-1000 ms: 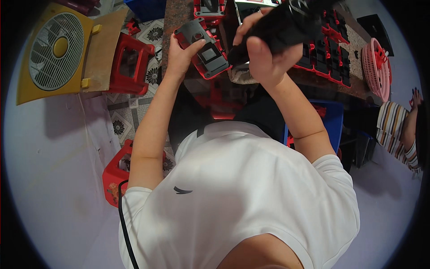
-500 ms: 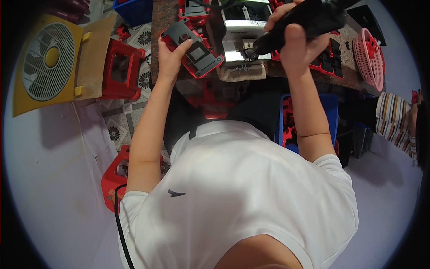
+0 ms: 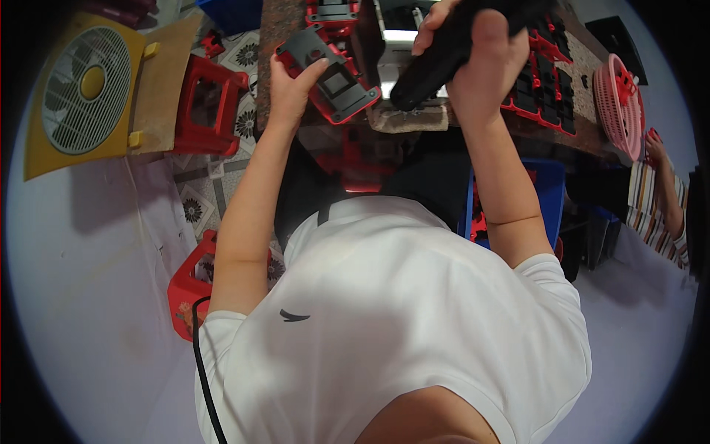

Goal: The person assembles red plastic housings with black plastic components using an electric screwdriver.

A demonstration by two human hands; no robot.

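Note:
My left hand (image 3: pixel 291 95) grips a red and black plastic housing (image 3: pixel 353 98) by its left edge, thumb laid on the dark top face. The housing is tilted over the near edge of the table. In my right hand (image 3: pixel 482 83) is a black electric screwdriver (image 3: pixel 433 68), fingers wrapped round its thick body. Its narrow end points down and left, close to the housing's right side; the bit does not show. Behind the tool stands a silver metal device (image 3: pixel 399 35), partly hidden by it, with a beige cloth pad (image 3: pixel 409 120) at its front.
More red and black housings lie on the table at the back (image 3: pixel 333 10) and right (image 3: pixel 543 92). A pink basket (image 3: pixel 617 103) stands at the right edge. Below it sits a blue bin (image 3: pixel 549 192). A yellow fan (image 3: pixel 92 83) and red stool (image 3: pixel 211 103) are left. Another person's arm (image 3: pixel 669 189) shows far right.
The screwdriver's tip has come away from the front of the silver device, down and left toward the housing. My left hand still holds the housing. The other person's arm has moved up.

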